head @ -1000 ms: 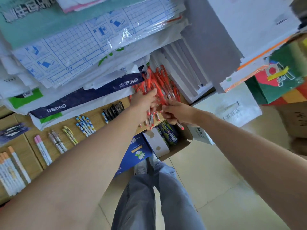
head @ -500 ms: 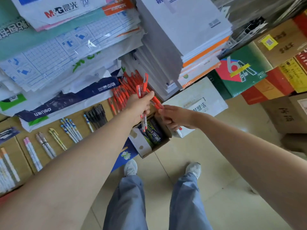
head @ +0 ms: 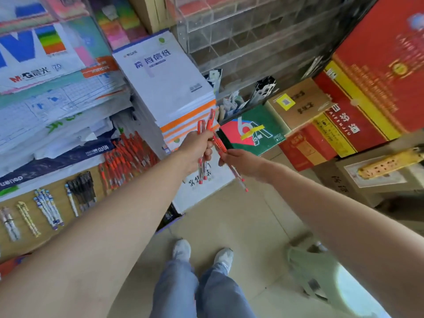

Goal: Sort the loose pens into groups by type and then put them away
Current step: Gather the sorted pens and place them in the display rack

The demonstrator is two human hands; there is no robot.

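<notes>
Stacked paper packs (head: 165, 83) filled the upper left and centre of the frame, with a clear compartmented rack (head: 252, 37) behind them at the top and red cartons (head: 378, 72) piled at the upper right. A wooden shelf (head: 57, 226) ran along the left edge, and the tiled floor (head: 247, 226) lay below, where the person's jeans (head: 199, 292) and white shoes (head: 182, 250) showed at the bottom centre. On the shelf, a heap of red pens (head: 128, 157) lay at centre left, just beside a group of black pens (head: 83, 189), then blue-and-white pens (head: 49, 208), and yellow patterned pens (head: 27, 219) further left. Both bare forearms reached up toward the middle of the frame, off the shelf edge and above the floor. The left hand (head: 198, 146) was clenched around a small bunch of red pens (head: 203, 161) held nearly upright, caps above the fist. Just to its right, the right hand (head: 243, 162) gripped a few more red pens (head: 238, 175) slanting down to the right, their upper ends touching or nearly touching the left hand's bunch.
</notes>
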